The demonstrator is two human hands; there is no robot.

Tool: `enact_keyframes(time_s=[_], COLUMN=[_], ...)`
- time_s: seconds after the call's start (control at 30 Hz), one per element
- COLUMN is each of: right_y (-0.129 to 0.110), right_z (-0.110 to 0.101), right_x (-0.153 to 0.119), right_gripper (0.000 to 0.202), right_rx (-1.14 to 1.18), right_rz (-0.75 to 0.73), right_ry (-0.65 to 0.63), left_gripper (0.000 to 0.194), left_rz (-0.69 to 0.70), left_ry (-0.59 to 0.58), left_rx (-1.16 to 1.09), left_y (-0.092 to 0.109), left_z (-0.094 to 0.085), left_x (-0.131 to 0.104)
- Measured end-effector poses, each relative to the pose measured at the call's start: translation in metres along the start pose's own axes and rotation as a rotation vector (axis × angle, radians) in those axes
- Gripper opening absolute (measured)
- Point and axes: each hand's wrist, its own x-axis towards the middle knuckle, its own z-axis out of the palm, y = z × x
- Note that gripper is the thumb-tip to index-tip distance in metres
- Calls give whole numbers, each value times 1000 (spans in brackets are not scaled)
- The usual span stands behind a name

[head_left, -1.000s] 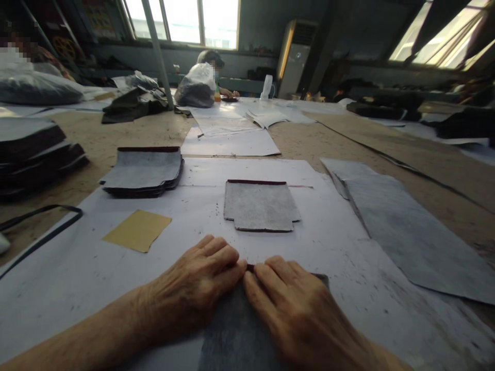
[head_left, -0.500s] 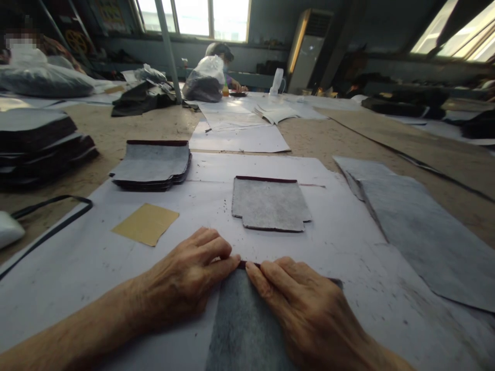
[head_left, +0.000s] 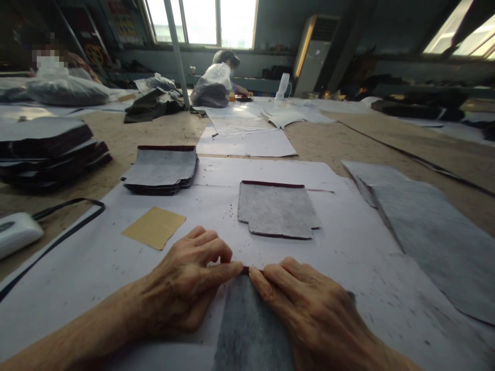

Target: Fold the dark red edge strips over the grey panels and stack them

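A grey fabric-like panel (head_left: pixel 249 330) with a dark maroon folded edge lies in front of me on white paper. My left hand (head_left: pixel 189 281) is closed, its thumb and fingertips pinching the left end of that maroon edge. Right beside it, the fingers of my right hand (head_left: pixel 309 299) press together on the same edge, covering much of the panel's right side. Just beyond my hands rests a similar notched grey panel (head_left: pixel 276 210) with its maroon strip at the far side. A tan square of paper or card (head_left: pixel 154 228) lies past my left hand.
Stacked grey panels (head_left: pixel 160 167) stand at back left, with taller dark stacks (head_left: pixel 42 154) further left. A white device (head_left: pixel 19 234) with a black cord sits at the left edge. Large grey sheets (head_left: pixel 421 221) lie at right. Co-workers sit across the table behind plastic bags (head_left: pixel 212 85).
The whole view has swung slightly left, bringing more of the white device into sight. Both hands stay on the maroon edge, with barely any shift between them.
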Motion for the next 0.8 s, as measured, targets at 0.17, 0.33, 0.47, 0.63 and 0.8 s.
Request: enact_keyframes(time_s=[0.17, 0.33, 0.47, 0.63, 0.8], right_y=[-1, 0, -3, -5, 0], right_z=[0, -2, -5, -8, -8], right_x=[1, 6, 9, 10, 14], right_gripper=[38, 48, 52, 55, 58], right_rx=[-21, -17, -103, -164, -130], right_rz=[-5, 16, -39, -20, -16], right_ry=[29, -70, -28, 35, -52], left_gripper=[35, 32, 31, 31, 26], left_rz=[3, 21, 27, 23, 29], left_ry=[-20, -44, -22, -86, -89], left_rx=[-27, -20, -44, -74, -73], left_y=[-1, -3, -2, -2, -1], left_z=[3, 0, -5, -10, -11], left_x=[2, 2, 3, 4, 6])
